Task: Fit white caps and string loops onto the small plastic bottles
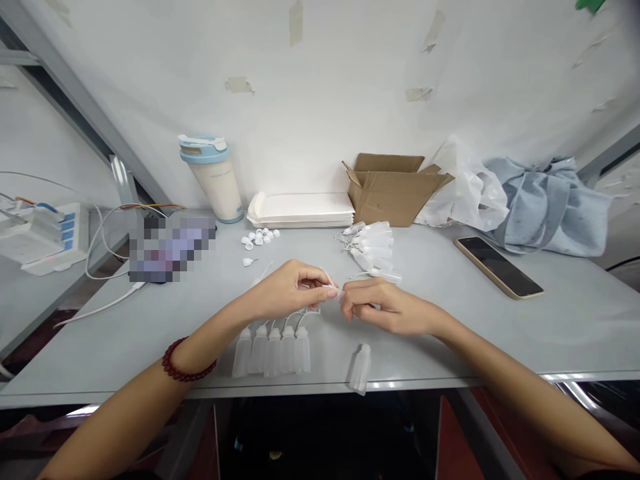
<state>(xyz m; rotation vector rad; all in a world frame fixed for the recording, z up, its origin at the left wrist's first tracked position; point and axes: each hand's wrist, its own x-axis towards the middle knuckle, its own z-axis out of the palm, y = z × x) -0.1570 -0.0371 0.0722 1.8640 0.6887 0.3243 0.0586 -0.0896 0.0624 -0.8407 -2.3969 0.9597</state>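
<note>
My left hand (295, 291) is closed, pinching a thin white plastic piece (327, 277) between thumb and fingers. The curled fingers of my right hand (383, 305) meet the piece's near end; the exact grip is partly hidden. Below my left hand lie several small translucent squeeze bottles (273, 351) in a row, with thin white tubes curving up from their necks. A single squeeze bottle (361, 368) without a tube lies by the table's front edge, below my right hand. Behind my hands is a heap of translucent bottles (374, 243) with thin tubes.
Small white caps (260, 237) sit in a pile; one cap with a pin (249, 262) lies apart. Along the wall stand a tumbler (215, 180), white flat boxes (305, 208), a cardboard box (390, 197), a plastic bag (473, 190) and a blue cloth bag (550, 207). A phone (500, 267) lies right.
</note>
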